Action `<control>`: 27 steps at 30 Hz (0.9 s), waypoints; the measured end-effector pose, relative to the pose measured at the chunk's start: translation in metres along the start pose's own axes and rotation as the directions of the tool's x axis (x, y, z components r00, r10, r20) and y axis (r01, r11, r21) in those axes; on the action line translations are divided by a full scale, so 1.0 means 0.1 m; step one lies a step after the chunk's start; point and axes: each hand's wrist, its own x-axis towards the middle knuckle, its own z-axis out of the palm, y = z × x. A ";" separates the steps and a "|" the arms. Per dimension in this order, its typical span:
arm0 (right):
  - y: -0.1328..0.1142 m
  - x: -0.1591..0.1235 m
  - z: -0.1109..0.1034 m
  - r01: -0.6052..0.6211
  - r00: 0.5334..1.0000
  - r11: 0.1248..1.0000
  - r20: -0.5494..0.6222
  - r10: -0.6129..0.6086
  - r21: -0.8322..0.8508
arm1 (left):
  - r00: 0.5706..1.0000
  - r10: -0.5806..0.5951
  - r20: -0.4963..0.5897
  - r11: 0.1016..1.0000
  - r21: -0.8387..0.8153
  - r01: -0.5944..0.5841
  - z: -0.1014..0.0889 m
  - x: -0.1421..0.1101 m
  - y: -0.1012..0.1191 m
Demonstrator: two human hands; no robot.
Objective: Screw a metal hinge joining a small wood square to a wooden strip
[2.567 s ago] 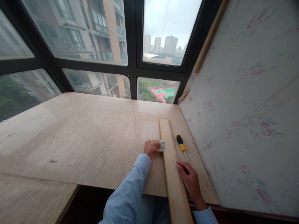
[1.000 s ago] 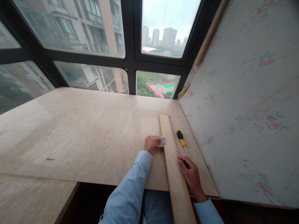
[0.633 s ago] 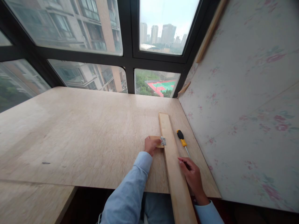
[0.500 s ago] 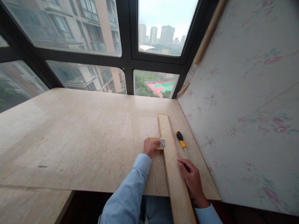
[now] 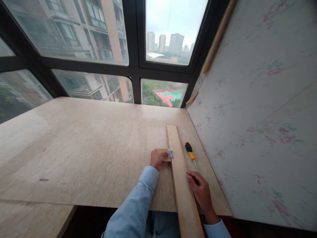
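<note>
A long wooden board (image 5: 182, 185) lies on the stone ledge, its near end jutting over the front edge. Against its left side sits a short wood block (image 5: 160, 150), gripped by my left hand (image 5: 157, 160). A small metal hinge (image 5: 170, 154) spans the joint between block and board, with my left thumb close to or on its left leaf. My right hand (image 5: 201, 189) is at the board's right edge, thumb and forefinger pinched together. Whatever may be between those fingertips is too small to make out. Just beyond it lies a screwdriver (image 5: 189, 150) with a black and yellow handle, its tip partly hidden.
Wallpapered wall (image 5: 257, 132) rises close along the right of the stone ledge (image 5: 99, 148). Dark-framed windows (image 5: 135, 69) stand at the back. A small dark mark or object (image 5: 44, 179) is on the ledge at left. The ledge's front edge drops off near my legs.
The camera view has tilted slightly, so the scene sits a little lower and further left. Both hands keep nearly the same positions on the wood.
</note>
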 end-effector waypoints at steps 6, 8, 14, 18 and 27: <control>0.01 0.01 0.00 0.011 1.000 1.000 -0.007 -0.011 0.009 | 1.000 0.015 0.011 1.000 -0.013 -0.015 0.00 0.01 -0.01; 0.01 0.00 0.00 0.003 1.000 1.000 -0.008 -0.003 0.013 | 1.000 0.013 0.007 1.000 -0.010 -0.013 0.00 0.01 0.00; 0.01 0.01 0.01 -0.011 1.000 1.000 -0.013 0.011 0.027 | 1.000 0.024 0.010 1.000 -0.013 -0.024 -0.01 0.02 -0.01; 0.01 0.02 0.00 -0.013 1.000 1.000 -0.008 0.014 0.025 | 1.000 0.028 0.015 0.999 -0.021 -0.027 -0.01 0.02 -0.02; -0.01 0.02 0.00 -0.027 0.999 0.999 -0.017 0.028 0.028 | 1.000 0.018 0.020 1.000 -0.018 -0.018 0.00 0.01 0.00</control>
